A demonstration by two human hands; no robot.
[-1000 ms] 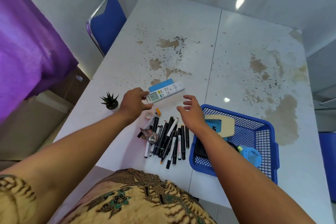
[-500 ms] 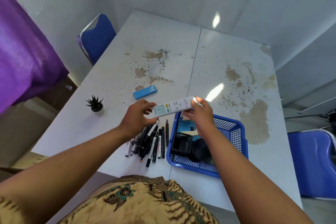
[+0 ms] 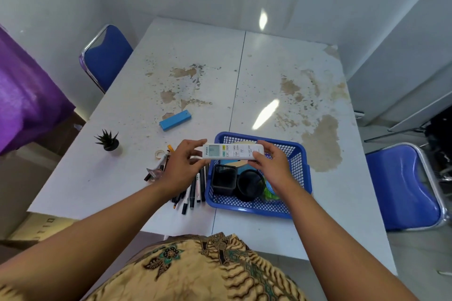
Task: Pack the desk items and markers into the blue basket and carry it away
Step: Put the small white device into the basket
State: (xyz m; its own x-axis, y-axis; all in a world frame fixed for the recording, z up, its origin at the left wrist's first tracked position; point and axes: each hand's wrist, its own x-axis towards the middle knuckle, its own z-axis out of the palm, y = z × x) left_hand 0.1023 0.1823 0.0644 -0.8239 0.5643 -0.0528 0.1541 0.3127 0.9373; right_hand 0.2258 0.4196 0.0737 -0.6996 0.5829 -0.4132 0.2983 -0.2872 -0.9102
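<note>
A white remote control [image 3: 233, 151] is held level over the far left part of the blue basket [image 3: 302, 168]. My left hand [image 3: 182, 168] grips its display end and my right hand [image 3: 270, 166] grips the other end. Inside the basket stand a square black mesh holder [image 3: 223, 179] and a round black holder [image 3: 250, 184], with light blue and green items partly hidden under my right wrist. Several black and white markers [image 3: 194, 190] lie in a bunch on the table just left of the basket, partly covered by my left hand.
A blue flat case [image 3: 175, 120] lies on the worn white table [image 3: 281, 80] beyond the markers. A small potted plant [image 3: 108, 140], a tape roll [image 3: 159, 154] and a clear tape dispenser [image 3: 152, 173] sit at the left. Blue chairs stand at the far left [image 3: 106, 56] and right [image 3: 403, 186].
My left hand lifted the remote off the blue case and brought it right; my right hand took its other end. Both hands now hold it level over the basket.
</note>
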